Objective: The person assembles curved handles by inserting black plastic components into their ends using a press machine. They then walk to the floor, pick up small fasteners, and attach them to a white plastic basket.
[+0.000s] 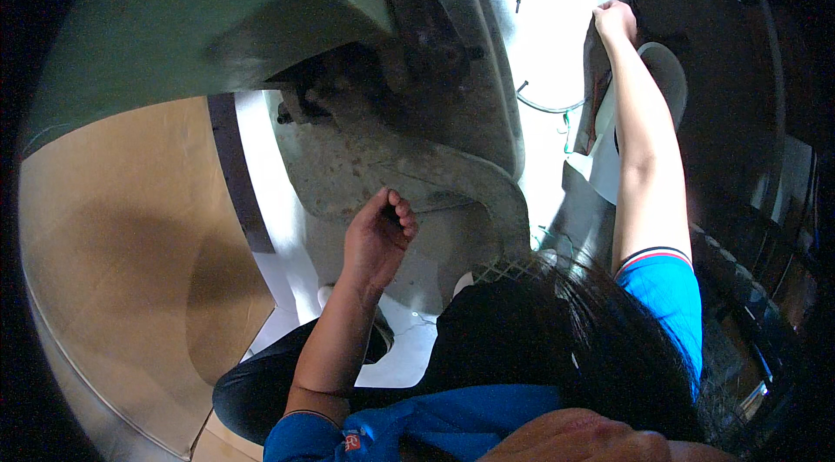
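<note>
My left hand (pixel 378 240) is raised in front of a grey, stained machine base (pixel 374 170). Its fingers curl in toward the palm, and whatever may lie inside them is hidden. Far out to the right, my right arm is stretched forward. The right hand (pixel 616 21) is closed in a pinch low over the brightly lit floor (pixel 548 44), beside a dark area. Anything between those fingertips is too small to make out. Left of this hand, a small dark screw (pixel 518 5) lies on the floor.
A green machine panel (pixel 217 27) overhangs the upper left. Below it is a broad tan surface (pixel 122 236). A curved dark cable (pixel 550 109) and a green strand (pixel 567 133) lie near my right forearm. A pale, round-edged object (pixel 670 79) is partly behind that arm.
</note>
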The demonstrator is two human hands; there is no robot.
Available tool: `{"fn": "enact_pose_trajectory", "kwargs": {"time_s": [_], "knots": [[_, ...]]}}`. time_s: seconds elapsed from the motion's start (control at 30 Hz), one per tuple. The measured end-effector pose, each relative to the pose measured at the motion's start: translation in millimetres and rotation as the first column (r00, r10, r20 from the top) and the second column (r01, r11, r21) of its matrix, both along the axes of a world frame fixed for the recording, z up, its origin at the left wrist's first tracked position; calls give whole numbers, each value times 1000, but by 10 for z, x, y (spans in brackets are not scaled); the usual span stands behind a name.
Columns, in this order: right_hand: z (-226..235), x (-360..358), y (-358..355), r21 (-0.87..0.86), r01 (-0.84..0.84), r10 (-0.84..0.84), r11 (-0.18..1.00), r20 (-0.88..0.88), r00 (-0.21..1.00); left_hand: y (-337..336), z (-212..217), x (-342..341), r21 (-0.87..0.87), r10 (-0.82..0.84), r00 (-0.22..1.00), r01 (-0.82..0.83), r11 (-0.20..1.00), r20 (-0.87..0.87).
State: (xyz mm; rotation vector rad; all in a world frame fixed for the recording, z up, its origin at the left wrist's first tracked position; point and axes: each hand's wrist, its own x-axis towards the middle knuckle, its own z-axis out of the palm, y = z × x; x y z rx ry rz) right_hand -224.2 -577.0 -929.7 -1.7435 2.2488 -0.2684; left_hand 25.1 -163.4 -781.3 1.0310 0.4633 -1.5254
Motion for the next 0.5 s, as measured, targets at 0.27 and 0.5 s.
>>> {"fn": "enact_pose_trajectory", "kwargs": {"time_s": [0.27, 0.5], "knots": [[-542, -211, -202, -17, 441, -311, 897, 685, 659, 13, 2, 31, -4, -7, 1000, 7, 1000, 18], [-235, 4, 74, -33, 165, -160, 986, 126, 979, 78, -50, 33, -17, 8, 1000, -8, 1000, 20]]}}
